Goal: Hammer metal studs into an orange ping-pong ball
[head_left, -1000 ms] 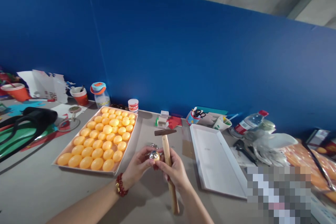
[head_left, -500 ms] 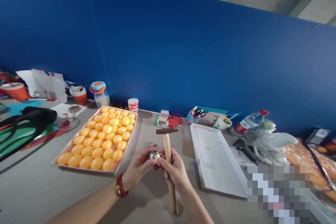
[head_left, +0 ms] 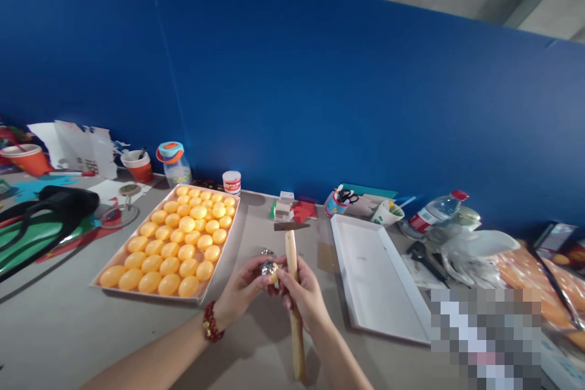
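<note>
Between the fingertips of my left hand (head_left: 241, 291) is a small ball (head_left: 269, 270), shiny silver on one side and orange on the other. My right hand (head_left: 309, 297) is closed round the wooden handle of a hammer (head_left: 291, 250), its metal head pointing away from me. The right thumb and fingertips also reach to the ball's right side. Just beyond my hands, a shiny silver thing (head_left: 267, 252) shows in part; my fingers hide the rest. To the left lies a shallow box (head_left: 201, 300) filled with rows of orange balls (head_left: 169, 265).
At the right is a white tray (head_left: 381, 280). Along the blue wall stand a round tub (head_left: 231, 183), a lidded jar (head_left: 173, 164), a pen cup (head_left: 337, 204) and a plastic bottle (head_left: 432, 216). A black-handled tool (head_left: 427, 262) and plastic bags lie farther right.
The hammer has shifted slightly in my right hand, its handle end lower. The ball has turned a little between my fingers. Nothing else visibly differs.
</note>
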Demonstrator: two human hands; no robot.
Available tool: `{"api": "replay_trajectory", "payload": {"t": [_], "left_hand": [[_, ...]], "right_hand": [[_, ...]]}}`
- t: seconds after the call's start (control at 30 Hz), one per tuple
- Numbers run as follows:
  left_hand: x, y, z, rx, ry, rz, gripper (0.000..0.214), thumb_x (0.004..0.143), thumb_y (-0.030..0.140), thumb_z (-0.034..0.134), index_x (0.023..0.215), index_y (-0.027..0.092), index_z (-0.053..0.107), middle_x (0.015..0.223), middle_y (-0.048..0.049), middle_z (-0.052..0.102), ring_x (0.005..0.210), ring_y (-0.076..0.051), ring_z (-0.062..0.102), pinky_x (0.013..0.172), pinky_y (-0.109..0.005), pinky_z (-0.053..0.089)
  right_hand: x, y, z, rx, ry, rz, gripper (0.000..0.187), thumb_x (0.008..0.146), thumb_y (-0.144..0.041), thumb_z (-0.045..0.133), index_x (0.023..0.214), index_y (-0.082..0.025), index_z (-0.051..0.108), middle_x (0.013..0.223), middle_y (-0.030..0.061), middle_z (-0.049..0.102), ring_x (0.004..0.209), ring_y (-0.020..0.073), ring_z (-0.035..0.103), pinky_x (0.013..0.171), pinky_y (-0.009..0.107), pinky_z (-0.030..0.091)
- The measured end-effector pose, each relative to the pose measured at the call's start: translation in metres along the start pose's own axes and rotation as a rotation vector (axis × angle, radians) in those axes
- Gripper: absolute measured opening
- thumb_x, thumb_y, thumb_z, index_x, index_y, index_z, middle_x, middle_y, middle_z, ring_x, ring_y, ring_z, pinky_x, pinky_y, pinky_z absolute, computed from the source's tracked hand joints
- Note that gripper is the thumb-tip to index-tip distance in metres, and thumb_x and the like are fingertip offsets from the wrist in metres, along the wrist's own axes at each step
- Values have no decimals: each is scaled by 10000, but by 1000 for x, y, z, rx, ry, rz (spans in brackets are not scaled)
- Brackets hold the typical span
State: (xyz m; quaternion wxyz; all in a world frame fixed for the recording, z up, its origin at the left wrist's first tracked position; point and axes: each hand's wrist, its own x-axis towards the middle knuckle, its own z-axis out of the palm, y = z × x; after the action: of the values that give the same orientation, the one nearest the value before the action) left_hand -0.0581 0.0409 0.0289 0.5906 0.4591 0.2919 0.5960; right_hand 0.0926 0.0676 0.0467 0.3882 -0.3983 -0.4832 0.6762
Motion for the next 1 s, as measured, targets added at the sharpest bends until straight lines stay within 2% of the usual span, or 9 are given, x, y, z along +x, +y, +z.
{"api": "replay_trajectory", "payload": {"t": [0.13,0.33,0.43,0.57,0.67,0.77,1.0], "left_hand": [[-1,1,0,50,-2,10,340,813,321,677,1126,189,653,955,-91,687,671,-144,629,627,-277,539],[-1,-1,1,89,-17,-1,347,833,324,655,1148,184,625,827,-57,667,675,-150,624,647,-281,532],[-1,-3,0,64,-8,21,335,830,327,657,1130,183,610,836,-56,656,686,-149,615,635,-272,525],[0,-6,-4,-10,17,17,304,788,295,710,1048,182,601,843,-38,633,672,-127,590,595,-236,503],[-1,-5,-4,-64,25,24,318,738,281,760,996,189,599,822,-18,619,687,-126,583,606,-234,503],[-2,-1,-3,-77,18,8,329,714,289,779,975,182,608,840,-31,627,723,-145,594,637,-256,511],[-2,1,-1,-89,-20,4,310,744,304,752,986,168,616,819,-31,634,669,-131,592,615,-254,502]], "right_hand": [[1,1,-1,24,3,15,401,760,-484,692,964,-181,525,543,-72,544,315,27,389,287,113,267],[0,2,-3,-19,17,8,378,781,-473,675,972,-186,520,553,-71,544,321,26,395,291,110,266],[-1,1,-2,23,-12,-21,366,792,-451,672,999,-189,522,582,-72,536,332,23,396,302,113,277],[-4,-3,1,10,-62,-81,404,740,-391,735,1039,-201,542,646,-71,528,355,27,413,307,129,314],[-6,-6,3,-62,-56,-75,418,721,-391,750,1039,-192,568,602,-76,513,341,26,379,302,135,321],[-8,-7,4,-98,-47,-63,426,715,-414,749,1027,-180,576,594,-52,564,342,29,379,301,133,312],[-6,-5,1,-111,-68,-56,424,733,-427,739,1030,-180,567,593,-35,608,336,37,391,297,132,299]]}}
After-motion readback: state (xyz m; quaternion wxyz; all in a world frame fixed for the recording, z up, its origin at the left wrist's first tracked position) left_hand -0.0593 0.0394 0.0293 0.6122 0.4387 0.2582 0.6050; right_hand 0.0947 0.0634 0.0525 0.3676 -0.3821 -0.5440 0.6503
